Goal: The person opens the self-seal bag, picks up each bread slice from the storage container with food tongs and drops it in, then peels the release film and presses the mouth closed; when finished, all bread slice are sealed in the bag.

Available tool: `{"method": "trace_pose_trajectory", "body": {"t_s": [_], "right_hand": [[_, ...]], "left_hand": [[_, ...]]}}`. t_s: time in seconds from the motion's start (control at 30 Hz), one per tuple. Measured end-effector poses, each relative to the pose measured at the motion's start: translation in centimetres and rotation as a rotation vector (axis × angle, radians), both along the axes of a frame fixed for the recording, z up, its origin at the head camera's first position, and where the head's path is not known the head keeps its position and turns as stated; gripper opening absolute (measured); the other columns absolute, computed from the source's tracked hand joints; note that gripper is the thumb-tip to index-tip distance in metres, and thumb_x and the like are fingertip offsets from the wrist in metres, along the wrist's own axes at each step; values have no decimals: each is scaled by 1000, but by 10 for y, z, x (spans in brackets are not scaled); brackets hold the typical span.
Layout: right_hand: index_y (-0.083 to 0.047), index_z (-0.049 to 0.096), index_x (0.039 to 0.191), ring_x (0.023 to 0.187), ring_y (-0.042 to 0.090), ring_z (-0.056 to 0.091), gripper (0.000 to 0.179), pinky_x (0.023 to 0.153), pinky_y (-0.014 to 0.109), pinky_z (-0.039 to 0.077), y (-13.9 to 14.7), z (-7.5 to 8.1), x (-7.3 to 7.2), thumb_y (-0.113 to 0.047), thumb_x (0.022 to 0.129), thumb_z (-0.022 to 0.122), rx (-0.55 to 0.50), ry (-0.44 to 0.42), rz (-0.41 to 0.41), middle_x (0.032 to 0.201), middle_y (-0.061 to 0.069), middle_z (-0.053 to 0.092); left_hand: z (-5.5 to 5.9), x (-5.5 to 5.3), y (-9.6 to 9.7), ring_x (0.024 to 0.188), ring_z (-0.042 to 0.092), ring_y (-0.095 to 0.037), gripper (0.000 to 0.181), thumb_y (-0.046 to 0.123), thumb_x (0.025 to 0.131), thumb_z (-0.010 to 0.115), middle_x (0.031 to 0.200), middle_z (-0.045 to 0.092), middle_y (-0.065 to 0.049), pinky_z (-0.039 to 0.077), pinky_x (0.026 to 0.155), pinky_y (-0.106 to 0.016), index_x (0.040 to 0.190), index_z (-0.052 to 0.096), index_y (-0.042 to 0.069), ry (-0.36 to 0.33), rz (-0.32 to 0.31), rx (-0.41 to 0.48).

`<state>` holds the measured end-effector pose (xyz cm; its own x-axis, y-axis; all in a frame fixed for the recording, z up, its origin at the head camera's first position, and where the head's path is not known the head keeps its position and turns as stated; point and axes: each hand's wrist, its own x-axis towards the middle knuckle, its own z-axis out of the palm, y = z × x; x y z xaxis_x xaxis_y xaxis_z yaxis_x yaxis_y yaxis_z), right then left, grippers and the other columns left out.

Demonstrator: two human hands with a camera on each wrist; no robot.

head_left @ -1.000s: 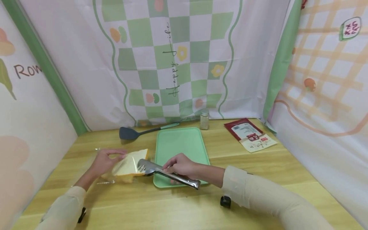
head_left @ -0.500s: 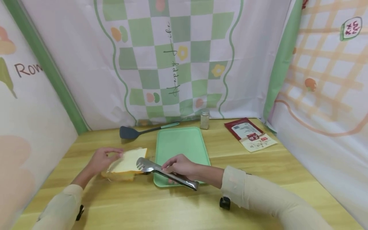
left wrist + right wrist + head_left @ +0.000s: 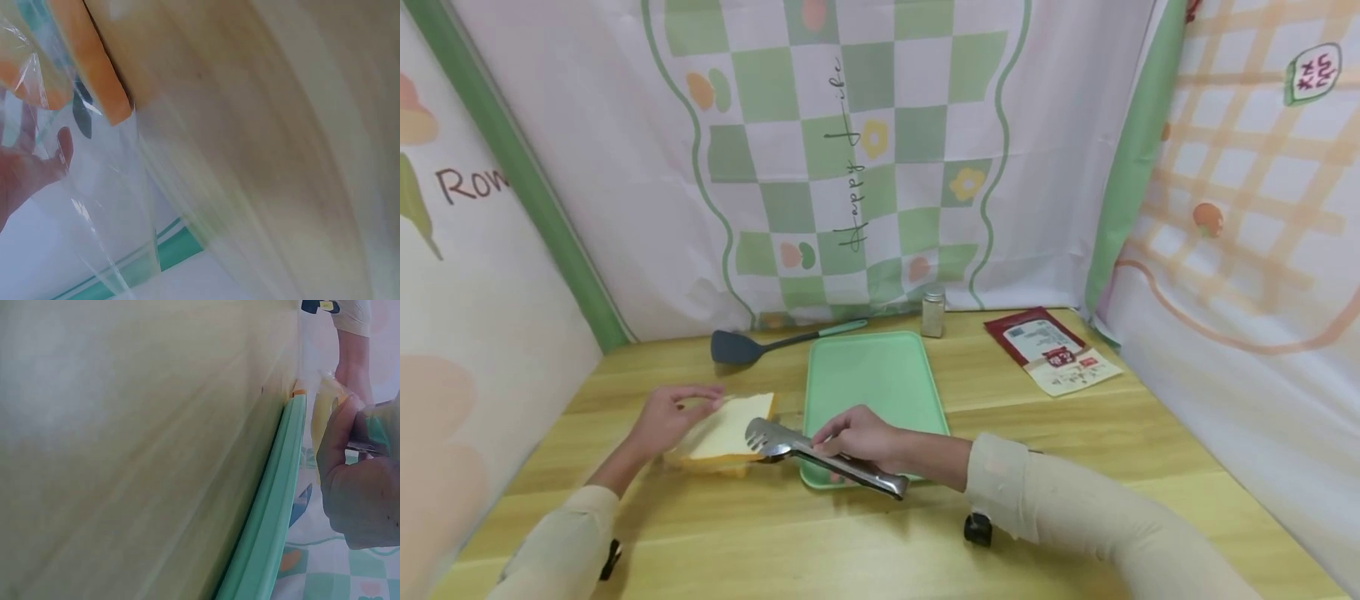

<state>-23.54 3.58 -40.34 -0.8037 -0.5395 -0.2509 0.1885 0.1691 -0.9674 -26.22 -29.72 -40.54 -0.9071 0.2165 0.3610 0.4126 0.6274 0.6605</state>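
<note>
My left hand (image 3: 668, 419) pinches a clear plastic bag (image 3: 103, 206) at the left edge of a white bread slice (image 3: 733, 427) with an orange-brown crust. More bread (image 3: 34, 72) shows through the plastic in the left wrist view. My right hand (image 3: 859, 437) grips metal tongs (image 3: 831, 458) around the middle. Their scalloped upper tip lies over the slice's right corner, with the lower arm beneath the slice's edge. The slice is raised and tilted above the bread below. In the right wrist view, my right hand (image 3: 359, 481) partly hides the tongs.
A green tray (image 3: 876, 375) lies under and behind the right hand. Behind it are a dark spatula (image 3: 737, 348) with a green handle and a glass shaker jar (image 3: 933, 312). A red and cream packet (image 3: 1051, 352) lies at the back right. Patterned cloth surrounds the wooden table.
The tongs and right hand have shifted slightly left. Less of the clear bag shows around the slice than a second ago, and the slice has moved a little left. The left hand stays nearly in place.
</note>
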Motion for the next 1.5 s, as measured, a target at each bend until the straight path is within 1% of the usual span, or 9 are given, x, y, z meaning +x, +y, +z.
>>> {"method": "trace_pose_trajectory", "body": {"t_s": [0.2, 0.23, 0.33, 0.37, 0.47, 0.53, 0.67, 1.03, 1.5], "right_hand": [[4, 71, 105, 49, 17, 62, 16, 45, 24, 52, -9, -3, 2, -2, 90, 68, 16, 4, -38, 91, 16, 69], [4, 71, 104, 49, 17, 62, 16, 45, 24, 52, -10, -4, 1, -1, 90, 68, 16, 2, -39, 91, 16, 69], [3, 72, 104, 49, 17, 63, 15, 45, 25, 53, -12, -4, 1, -1, 90, 68, 3, -8, -40, 90, 17, 69], [3, 72, 104, 49, 18, 63, 15, 45, 25, 53, -12, -3, 1, -1, 90, 68, -3, -13, -39, 90, 18, 69], [3, 72, 104, 48, 18, 62, 15, 45, 25, 53, -13, -2, 0, -1, 90, 68, -11, -24, -42, 91, 19, 69], [3, 72, 103, 47, 17, 61, 14, 45, 24, 53, -15, -1, 0, 0, 90, 68, 0, -24, -52, 90, 18, 69], [3, 72, 101, 46, 16, 60, 13, 42, 24, 50, -19, -4, 4, 1, 89, 69, 30, 4, -92, 88, 16, 69], [2, 73, 99, 44, 15, 60, 11, 39, 23, 48, -32, -3, 17, -1, 89, 69, 16, 46, -164, 84, 15, 69], [4, 73, 99, 45, 16, 60, 11, 41, 24, 50, -38, -9, 5, 2, 89, 69, -25, 32, -121, 85, 15, 70]], "left_hand": [[1, 2, 3, 98, 69, -34, 19, 16, 93, 71, 117, 70, -15, 59, 68, -46, 104, 74, 1, 6, -2, 23], [1, 2, 3, 105, 67, -35, 20, 15, 93, 71, 117, 70, -15, 59, 71, -45, 104, 74, 0, 11, -1, 21], [0, 1, 3, 107, 66, -37, 19, 14, 93, 71, 116, 71, -14, 59, 76, -43, 104, 74, 0, 24, -1, 18], [-1, 1, 2, 107, 66, -38, 19, 13, 92, 71, 115, 71, -15, 58, 77, -44, 104, 74, -1, 27, -1, 26], [-4, 0, 1, 109, 64, -41, 18, 13, 93, 71, 117, 70, -16, 49, 94, -56, 103, 74, -1, 35, -2, 29], [-5, 0, 1, 111, 62, -43, 18, 14, 93, 71, 118, 70, -17, 45, 94, -65, 102, 74, 0, 36, -2, 38], [-6, 1, 3, 113, 61, -44, 18, 16, 93, 70, 119, 69, -16, 43, 92, -70, 102, 75, 2, 46, 13, 18], [-5, 0, 11, 108, 65, -41, 16, 12, 92, 71, 115, 71, -15, 50, 87, -65, 102, 74, 0, 95, 28, 16], [-8, -2, 14, 105, 66, -33, 12, 10, 89, 74, 112, 72, -14, 46, 90, -67, 97, 76, 1, 113, 17, 45]]}}
